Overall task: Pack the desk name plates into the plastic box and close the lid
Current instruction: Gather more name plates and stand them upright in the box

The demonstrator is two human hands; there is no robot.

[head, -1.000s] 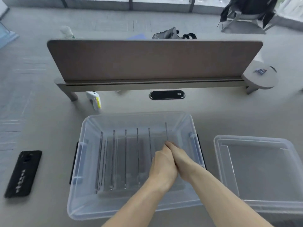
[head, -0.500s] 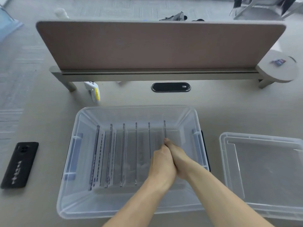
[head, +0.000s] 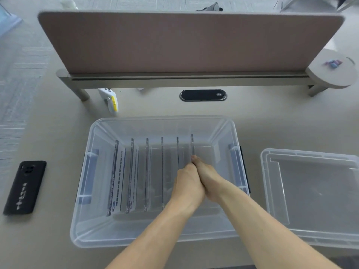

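Beige desk, mauve divider screen

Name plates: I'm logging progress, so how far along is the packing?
Done: five name plates stand on edge in the plastic box. In hand: the left hand and right hand meet at a sixth plate, rightmost in the row; their grip is hidden. Left: the lid lies on the desk right of the box, not yet on.

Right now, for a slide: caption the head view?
Left hand and right hand meet at rightmost name plate in the plastic box; lid alongside.
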